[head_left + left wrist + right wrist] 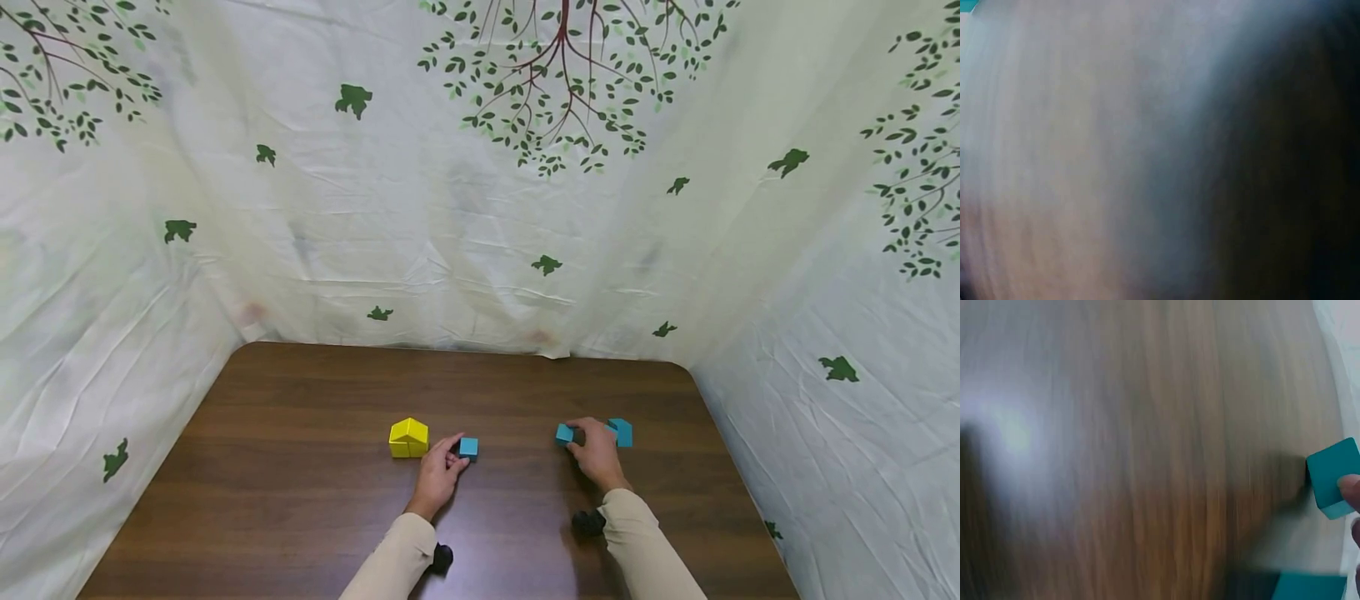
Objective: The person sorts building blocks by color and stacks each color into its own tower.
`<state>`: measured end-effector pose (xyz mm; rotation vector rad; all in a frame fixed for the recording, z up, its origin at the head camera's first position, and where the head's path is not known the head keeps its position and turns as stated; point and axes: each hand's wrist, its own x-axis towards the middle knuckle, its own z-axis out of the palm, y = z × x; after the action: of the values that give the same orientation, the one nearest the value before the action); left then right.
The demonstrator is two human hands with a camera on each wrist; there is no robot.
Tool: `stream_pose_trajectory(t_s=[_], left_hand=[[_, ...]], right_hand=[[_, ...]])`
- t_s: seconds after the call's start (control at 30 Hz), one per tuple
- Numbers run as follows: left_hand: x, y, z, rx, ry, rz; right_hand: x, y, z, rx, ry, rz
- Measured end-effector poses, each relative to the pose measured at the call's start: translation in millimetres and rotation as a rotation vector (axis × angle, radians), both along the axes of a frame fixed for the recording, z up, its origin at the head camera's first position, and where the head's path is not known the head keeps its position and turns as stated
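My left hand [437,475] pinches a small blue cube [468,448] between thumb and forefinger, over the middle of the table. Just left of that hand stands a yellow group of blocks [408,439] with a peaked top. Toward the right, my right hand [598,457] grips another blue cube [565,434] by its sides; in the right wrist view this cube [1334,469] shows tilted at the fingertips. Partly hidden behind the right hand are more blue blocks [622,432]. The left wrist view is badly blurred, with only a teal corner [967,5] at its top left.
The brown wooden table [300,517] has rounded far corners. White cloth [450,217] printed with leaves and branches hangs behind it and at both sides. Dark wrist cameras [588,523] sit at both cuffs.
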<state>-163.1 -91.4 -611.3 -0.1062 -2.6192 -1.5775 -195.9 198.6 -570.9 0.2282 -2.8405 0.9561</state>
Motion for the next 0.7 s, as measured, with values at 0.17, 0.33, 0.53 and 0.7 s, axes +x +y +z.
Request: stream_pose_trajectory(t_s=[0.17, 0.33, 0.53, 0.7], left_hand=[[0.8, 0.4, 0.2, 0.002, -0.004, 0.001], [0.9, 0.7, 1.4, 0.0, -0.036, 0.013], [0.5, 0.1, 2.7, -0.005, -0.039, 0.013], [0.8, 0.5, 1.7, -0.007, -0.034, 0.014]], right_hand=[[2.0, -17.7, -5.1, -0.112, 0.01, 0.029], [3.6, -37.5, -8.6, -0.207, 0.038, 0.078], [5.0, -61.0, -11.8, -0.296, 0.013, 0.14], [7.3, -77.0, -15.1, -0.307, -0.027, 0.159]])
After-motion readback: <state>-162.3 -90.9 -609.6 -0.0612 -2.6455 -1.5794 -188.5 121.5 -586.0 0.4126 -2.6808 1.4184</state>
